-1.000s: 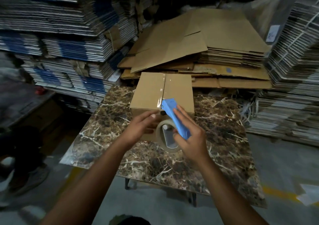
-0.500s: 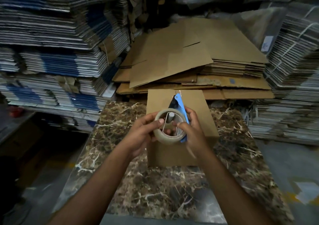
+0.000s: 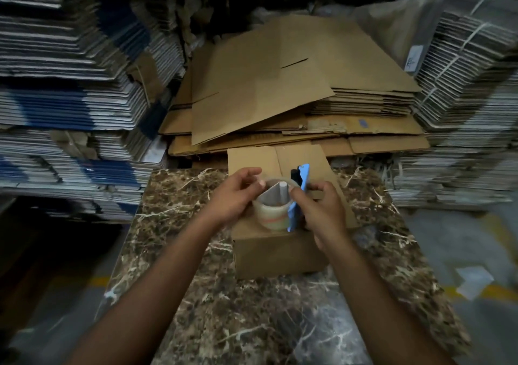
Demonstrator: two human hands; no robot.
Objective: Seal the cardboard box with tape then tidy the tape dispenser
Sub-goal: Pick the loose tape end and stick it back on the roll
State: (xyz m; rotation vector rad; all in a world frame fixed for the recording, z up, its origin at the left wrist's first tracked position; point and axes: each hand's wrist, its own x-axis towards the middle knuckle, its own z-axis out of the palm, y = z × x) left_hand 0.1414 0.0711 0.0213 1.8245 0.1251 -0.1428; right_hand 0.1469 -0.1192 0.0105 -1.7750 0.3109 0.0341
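A closed brown cardboard box sits on the marble table, its top flaps meeting along a centre seam. Above the box's top I hold a blue tape dispenser with a roll of clear tape on it. My right hand grips the dispenser's blue body from the right. My left hand pinches the roll's upper rim from the left. The hands and dispenser hide much of the box top.
Flattened brown cardboard sheets are stacked behind the table. Tall piles of bundled white and blue flat boxes rise on the left, more bundles on the right. Grey floor with yellow lines lies to the right.
The dispenser has been turned upright over the box top, roll now facing me. The view has shifted closer and further over the table, and both hands stay on the dispenser.
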